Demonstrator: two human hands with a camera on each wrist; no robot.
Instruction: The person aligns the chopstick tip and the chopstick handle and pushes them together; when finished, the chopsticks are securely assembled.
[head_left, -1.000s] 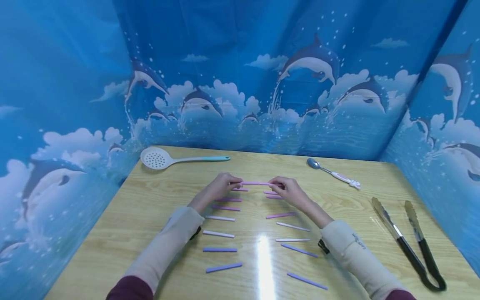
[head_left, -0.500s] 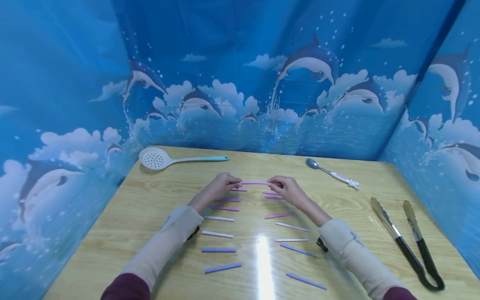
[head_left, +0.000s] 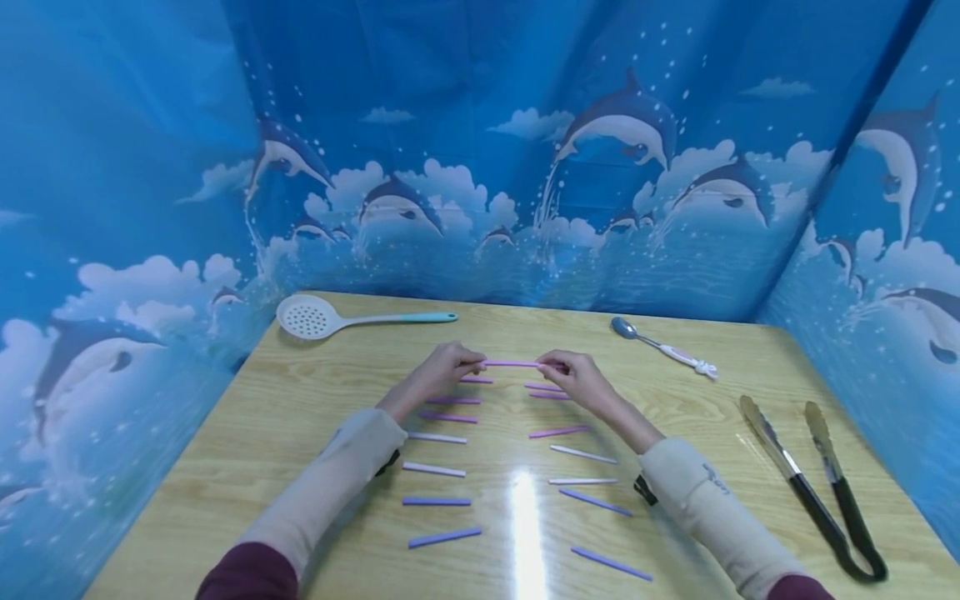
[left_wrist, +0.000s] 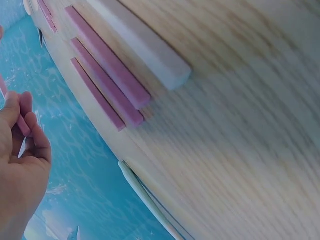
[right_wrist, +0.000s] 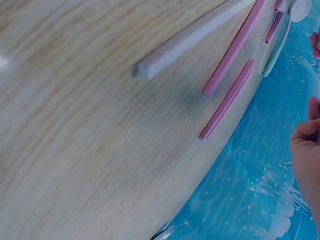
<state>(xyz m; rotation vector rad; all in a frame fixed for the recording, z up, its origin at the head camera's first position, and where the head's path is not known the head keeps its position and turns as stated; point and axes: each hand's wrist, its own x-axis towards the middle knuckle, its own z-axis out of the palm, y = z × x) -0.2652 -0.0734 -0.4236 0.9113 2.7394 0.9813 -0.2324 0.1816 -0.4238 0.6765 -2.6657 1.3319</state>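
Where right hand point(head_left: 578, 378) pinches, pink stick point(head_left: 512, 363) seems hidden

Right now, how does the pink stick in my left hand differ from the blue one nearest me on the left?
Your left hand pinches the pink stick; the blue stick lies on the table. In the head view, pink runs nearly level; blue slants. Both are slim.
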